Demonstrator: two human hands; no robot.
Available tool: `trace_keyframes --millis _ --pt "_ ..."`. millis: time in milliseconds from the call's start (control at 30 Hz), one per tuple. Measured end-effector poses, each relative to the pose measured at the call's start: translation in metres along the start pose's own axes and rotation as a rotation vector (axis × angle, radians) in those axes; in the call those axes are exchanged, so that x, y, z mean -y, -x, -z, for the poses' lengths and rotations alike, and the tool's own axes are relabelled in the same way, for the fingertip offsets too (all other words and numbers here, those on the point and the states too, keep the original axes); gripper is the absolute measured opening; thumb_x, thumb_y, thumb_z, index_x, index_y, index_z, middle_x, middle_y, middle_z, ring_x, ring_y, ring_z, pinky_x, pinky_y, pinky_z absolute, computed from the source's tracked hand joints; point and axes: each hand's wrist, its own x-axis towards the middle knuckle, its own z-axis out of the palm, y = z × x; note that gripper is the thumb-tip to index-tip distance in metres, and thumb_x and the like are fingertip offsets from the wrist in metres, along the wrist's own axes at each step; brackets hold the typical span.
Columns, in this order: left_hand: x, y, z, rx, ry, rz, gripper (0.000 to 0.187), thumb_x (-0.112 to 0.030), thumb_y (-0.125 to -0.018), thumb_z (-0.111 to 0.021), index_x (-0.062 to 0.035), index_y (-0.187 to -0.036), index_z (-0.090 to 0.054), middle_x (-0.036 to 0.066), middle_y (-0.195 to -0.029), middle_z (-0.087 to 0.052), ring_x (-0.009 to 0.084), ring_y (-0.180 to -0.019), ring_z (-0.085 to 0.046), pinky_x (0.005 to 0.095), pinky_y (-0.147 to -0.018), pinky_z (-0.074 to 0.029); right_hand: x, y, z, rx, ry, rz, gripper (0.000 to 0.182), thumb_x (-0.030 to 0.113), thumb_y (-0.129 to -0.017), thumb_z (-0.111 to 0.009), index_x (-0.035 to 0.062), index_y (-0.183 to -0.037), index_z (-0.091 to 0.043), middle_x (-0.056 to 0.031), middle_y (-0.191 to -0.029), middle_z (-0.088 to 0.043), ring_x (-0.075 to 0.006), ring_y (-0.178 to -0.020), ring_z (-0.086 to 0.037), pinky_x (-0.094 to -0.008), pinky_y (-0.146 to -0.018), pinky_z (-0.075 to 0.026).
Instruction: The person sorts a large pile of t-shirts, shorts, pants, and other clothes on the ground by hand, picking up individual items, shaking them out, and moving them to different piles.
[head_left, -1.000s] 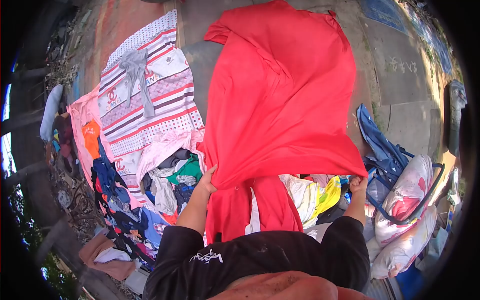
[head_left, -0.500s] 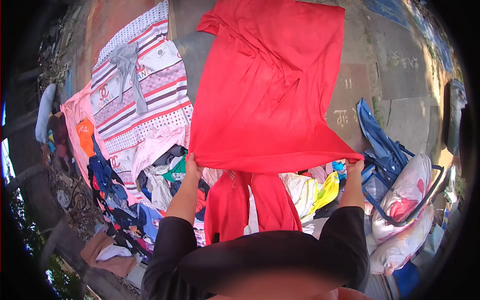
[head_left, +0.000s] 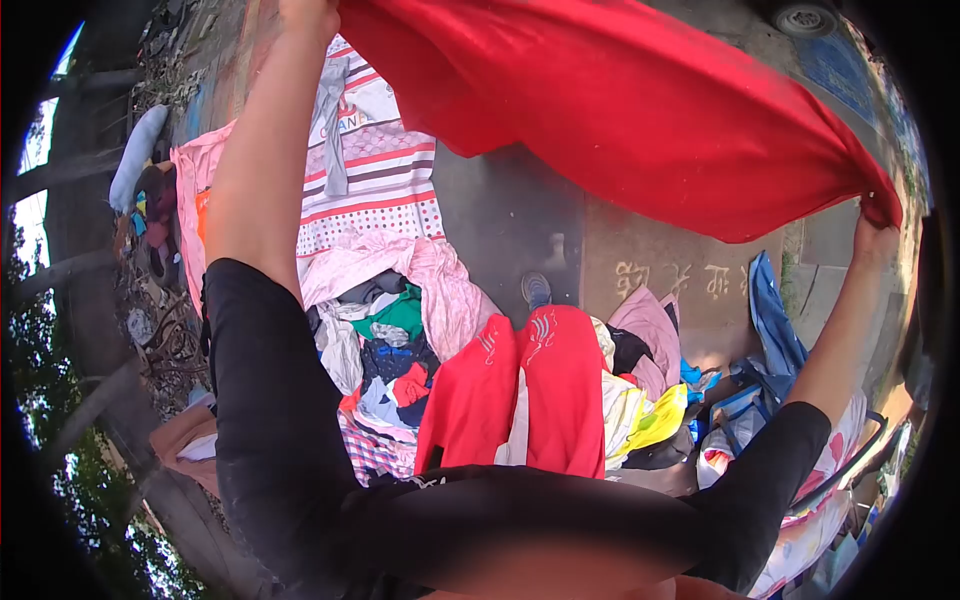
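Red, thin, smooth-looking cloth, a broad unpatterned piece, hangs in the air between the person's raised arms, out over the paved ground. From where I stand, the right hand has its grip closed on a bunched corner. The left hand is up by the opposite corner, but the view cuts off its fingers, so I cannot tell how that grip closes.

The lower edge bellies out in a loose curve. A gust or a quick swing could whip that slack round and fold it over itself, and a corner pinched too lightly might slip away. If it sagged, I think it could drag over the dark, gritty-looking paving.

Nearer the person, soft crumpled clothes lie in heaps either side of the red trousers: a green cloth, a wrinkled pale-pink cloth, a bright yellow cloth. Beyond the pink, a flat white sheet with stripes and dots carries a limp grey garment.
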Motion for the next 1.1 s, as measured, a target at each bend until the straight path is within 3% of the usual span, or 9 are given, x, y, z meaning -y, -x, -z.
trace_keyframes --millis 133,267,333,400,433,500,567,800,1100 --pt "-0.167 0.027 -0.026 -0.176 -0.3 -0.721 0.025 -0.02 -0.098 -0.058 0.0025 -0.107 -0.061 0.01 -0.104 -0.067 0.0212 -0.09 -0.064 0.0366 -0.081 -0.053 0.144 0.055 -0.054 0.458 -0.073 0.27 0.036 0.019 -0.092 -0.056 -0.0067 -0.113 -0.068 -0.0201 -0.116 -0.069 -0.0336 -0.106 -0.065 -0.0483 -0.1 -0.049" --pt "-0.162 0.144 -0.009 -0.39 -0.298 -1.051 0.031 -0.021 -0.095 -0.064 0.0091 -0.102 -0.061 0.013 -0.107 -0.066 0.0198 -0.089 -0.063 0.0335 -0.082 -0.051 0.11 0.164 -0.007 0.033 0.727 0.728 0.033 0.013 -0.089 -0.058 -0.0055 -0.114 -0.069 -0.0162 -0.112 -0.07 -0.0302 -0.097 -0.068 -0.0366 -0.088 -0.053" --pt "-0.097 0.187 0.07 -0.514 -0.516 -0.628 0.045 -0.022 -0.095 -0.067 0.0114 -0.123 -0.056 0.016 -0.122 -0.064 0.0242 -0.102 -0.062 0.0357 -0.09 -0.049 0.06 0.239 -0.018 -0.086 1.278 0.679 0.038 0.006 -0.091 -0.051 -0.001 -0.126 -0.065 -0.0145 -0.121 -0.069 -0.0288 -0.104 -0.066 -0.0334 -0.091 -0.049" --pt "-0.004 0.245 0.142 -0.547 -0.783 -0.384 0.047 -0.024 -0.098 -0.062 0.0129 -0.126 -0.056 0.025 -0.127 -0.062 0.0324 -0.114 -0.06 0.0391 -0.102 -0.043 -0.003 0.272 0.062 0.195 1.618 0.685 0.039 0.005 -0.09 -0.047 0.0021 -0.126 -0.062 -0.0229 -0.123 -0.063 -0.0405 -0.113 -0.06 -0.0402 -0.1 -0.045" --pt "0.059 0.281 0.211 -0.44 -0.876 -0.101 0.047 -0.025 -0.098 -0.06 0.0132 -0.125 -0.057 0.026 -0.126 -0.063 0.033 -0.116 -0.059 0.0382 -0.103 -0.041 -0.028 0.3 0.099 0.273 1.859 0.413 0.039 0.002 -0.085 -0.05 -0.0023 -0.122 -0.062 -0.0257 -0.129 -0.06 -0.0407 -0.123 -0.056 -0.0448 -0.105 -0.043" --pt "0.126 0.382 0.259 -0.426 -0.827 0.482 0.044 -0.026 -0.096 -0.059 0.0125 -0.117 -0.064 0.02 -0.107 -0.07 0.0271 -0.097 -0.064 0.037 -0.087 -0.048 -0.07 0.352 0.18 0.224 2.077 -0.226 0.04 0.017 -0.085 -0.052 -0.0017 -0.117 -0.065 -0.0272 -0.119 -0.065 -0.0426 -0.111 -0.063 -0.0496 -0.095 -0.048" --pt "0.181 0.456 0.3 -0.558 -0.765 0.826 0.049 -0.028 -0.094 -0.061 0.0159 -0.117 -0.062 0.024 -0.112 -0.069 0.0278 -0.102 -0.065 0.038 -0.089 -0.049 -0.091 0.39 0.232 0.036 2.06 -0.47 0.041 0.024 -0.084 -0.053 -0.0015 -0.112 -0.068 -0.0276 -0.108 -0.068 -0.0443 -0.102 -0.065 -0.0508 -0.092 -0.05" --pt "0.282 0.537 0.333 -0.752 -0.336 1.214 0.046 -0.035 -0.1 -0.05 -0.0122 -0.14 -0.047 0.008 -0.134 -0.059 0.0295 -0.111 -0.061 0.0583 -0.1 -0.039 -0.143 0.451 0.254 0.145 2.176 -0.558 0.039 0.027 -0.085 -0.053 -0.0014 -0.106 -0.07 -0.0296 -0.103 -0.068 -0.0443 -0.098 -0.067 -0.0517 -0.089 -0.053" --pt "0.369 0.561 0.327 -0.683 -0.232 1.293 0.045 -0.041 -0.101 -0.05 -0.0122 -0.136 -0.05 0.009 -0.133 -0.058 0.0285 -0.117 -0.058 0.0546 -0.1 -0.043 -0.241 0.455 0.267 0.174 2.238 -0.614 0.04 0.027 -0.085 -0.052 -0.0007 -0.109 -0.069 -0.0295 -0.11 -0.067 -0.0447 -0.105 -0.065 -0.0504 -0.094 -0.051"
